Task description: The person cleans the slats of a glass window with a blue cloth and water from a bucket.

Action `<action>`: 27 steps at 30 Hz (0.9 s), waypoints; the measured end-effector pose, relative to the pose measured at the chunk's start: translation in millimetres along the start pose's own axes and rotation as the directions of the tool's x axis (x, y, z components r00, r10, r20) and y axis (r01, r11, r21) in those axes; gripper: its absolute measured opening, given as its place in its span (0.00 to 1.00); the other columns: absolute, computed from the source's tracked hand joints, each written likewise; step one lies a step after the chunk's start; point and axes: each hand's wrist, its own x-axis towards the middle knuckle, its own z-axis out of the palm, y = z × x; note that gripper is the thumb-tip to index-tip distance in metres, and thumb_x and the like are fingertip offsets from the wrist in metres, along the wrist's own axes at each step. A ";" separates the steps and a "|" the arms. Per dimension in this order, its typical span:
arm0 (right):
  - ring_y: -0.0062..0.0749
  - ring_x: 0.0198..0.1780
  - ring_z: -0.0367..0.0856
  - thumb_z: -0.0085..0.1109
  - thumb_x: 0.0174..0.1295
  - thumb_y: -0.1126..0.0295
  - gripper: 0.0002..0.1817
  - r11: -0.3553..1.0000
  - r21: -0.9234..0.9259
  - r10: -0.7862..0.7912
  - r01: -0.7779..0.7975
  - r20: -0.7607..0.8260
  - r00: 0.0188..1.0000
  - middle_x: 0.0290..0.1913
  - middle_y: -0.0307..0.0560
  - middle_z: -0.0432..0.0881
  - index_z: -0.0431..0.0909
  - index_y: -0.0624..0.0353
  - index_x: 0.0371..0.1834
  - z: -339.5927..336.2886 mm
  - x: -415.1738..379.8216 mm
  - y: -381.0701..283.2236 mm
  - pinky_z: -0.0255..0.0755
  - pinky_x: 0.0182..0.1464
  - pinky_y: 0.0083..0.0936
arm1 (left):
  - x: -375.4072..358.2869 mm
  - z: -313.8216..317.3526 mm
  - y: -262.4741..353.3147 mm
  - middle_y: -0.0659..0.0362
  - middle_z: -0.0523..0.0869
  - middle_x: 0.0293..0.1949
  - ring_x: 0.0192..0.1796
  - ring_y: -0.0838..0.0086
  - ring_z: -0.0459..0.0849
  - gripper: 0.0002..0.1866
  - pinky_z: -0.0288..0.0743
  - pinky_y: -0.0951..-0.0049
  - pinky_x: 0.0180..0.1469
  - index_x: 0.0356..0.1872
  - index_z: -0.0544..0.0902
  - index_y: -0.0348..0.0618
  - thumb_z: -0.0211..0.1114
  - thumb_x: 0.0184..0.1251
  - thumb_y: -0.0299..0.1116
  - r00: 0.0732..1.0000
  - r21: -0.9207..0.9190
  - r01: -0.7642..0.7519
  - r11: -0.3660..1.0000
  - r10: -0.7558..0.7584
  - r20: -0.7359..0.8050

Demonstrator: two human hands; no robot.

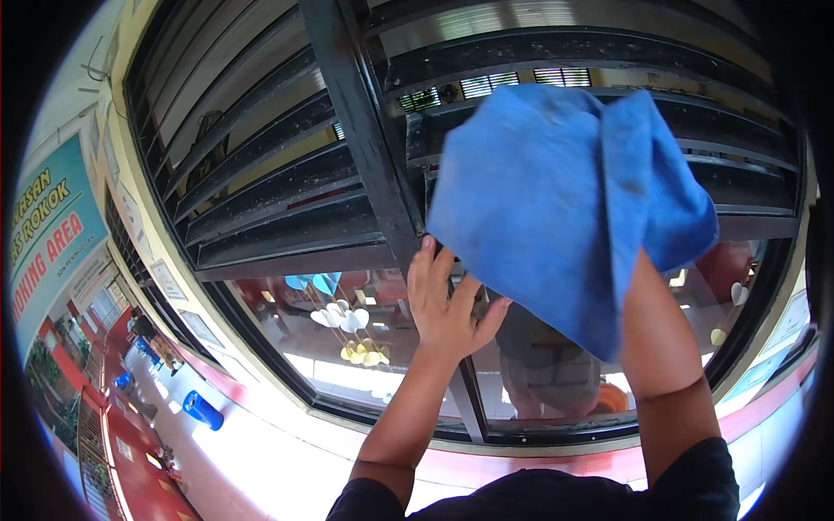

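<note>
A large blue cloth (539, 191) is spread in front of the dark slatted louvres (287, 187), right of the upright frame bar (369, 130). The cloth covers my right hand, and only the forearm shows below it, so the fingers are hidden. My left hand (452, 308) rests at the lower part of the upright bar with its fingers apart and nothing in it. Its fingertips are close to the cloth's lower left edge. Below the louvres is a glass pane (539, 373) with reflections in it.
Paper hearts (343, 319) show at the lower left pane. A green and red sign (56, 226) hangs at the far left. Down the walkway stand a blue bin (202, 410) and, farther off, a person. Framed papers line the wall beside the window.
</note>
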 end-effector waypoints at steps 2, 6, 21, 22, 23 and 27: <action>0.45 0.52 0.83 0.58 0.64 0.64 0.17 0.998 0.028 -0.052 0.053 -0.043 0.998 0.48 0.51 0.84 0.81 0.51 0.56 17.0 30.1 -14.2 0.78 0.53 0.38 | -5.3 19.3 -14.2 0.46 0.78 0.62 0.64 0.43 0.74 0.28 0.64 0.42 0.65 0.50 0.86 0.46 0.73 0.56 0.55 0.998 0.086 -0.066 0.994 0.065 0.021; 0.44 0.52 0.82 0.58 0.64 0.65 0.17 0.988 0.102 -0.108 0.115 -0.074 0.991 0.48 0.50 0.84 0.81 0.51 0.56 34.9 59.1 -33.9 0.78 0.53 0.38 | -15.1 26.7 -19.9 0.42 0.77 0.63 0.65 0.41 0.74 0.34 0.64 0.43 0.63 0.60 0.81 0.50 0.69 0.58 0.61 0.993 0.050 0.036 0.998 -0.041 0.110; 0.44 0.52 0.82 0.56 0.66 0.67 0.18 0.977 -0.212 0.039 -0.024 0.065 0.997 0.49 0.49 0.83 0.79 0.49 0.59 -18.8 -23.8 12.5 0.78 0.53 0.38 | -19.6 35.1 -16.4 0.45 0.68 0.74 0.80 0.48 0.55 0.38 0.39 0.43 0.79 0.68 0.75 0.63 0.66 0.59 0.69 0.995 0.147 -0.104 0.984 0.102 0.018; 0.44 0.52 0.82 0.56 0.66 0.67 0.18 0.990 -0.144 0.003 0.002 0.036 0.999 0.49 0.49 0.83 0.79 0.49 0.59 -7.6 -6.1 -1.4 0.78 0.53 0.39 | -22.2 33.4 -18.2 0.45 0.70 0.72 0.78 0.48 0.58 0.35 0.43 0.42 0.78 0.64 0.78 0.62 0.67 0.59 0.67 0.993 0.141 -0.114 0.983 0.110 0.040; 0.44 0.52 0.82 0.56 0.66 0.67 0.18 0.996 -0.090 -0.025 0.026 0.017 1.000 0.49 0.49 0.83 0.79 0.48 0.60 1.7 8.3 -13.3 0.78 0.53 0.39 | -27.8 31.7 -23.0 0.45 0.72 0.70 0.76 0.47 0.62 0.32 0.47 0.41 0.77 0.60 0.81 0.62 0.68 0.59 0.65 0.991 0.129 -0.126 0.984 0.119 0.059; 0.44 0.51 0.82 0.56 0.67 0.68 0.18 0.995 0.047 -0.090 0.092 -0.042 0.995 0.49 0.48 0.83 0.79 0.48 0.60 30.0 49.0 -39.0 0.78 0.53 0.39 | -38.9 30.1 -27.2 0.45 0.77 0.64 0.70 0.45 0.72 0.21 0.56 0.38 0.72 0.47 0.86 0.58 0.70 0.58 0.58 0.987 0.028 -0.060 0.998 0.055 0.148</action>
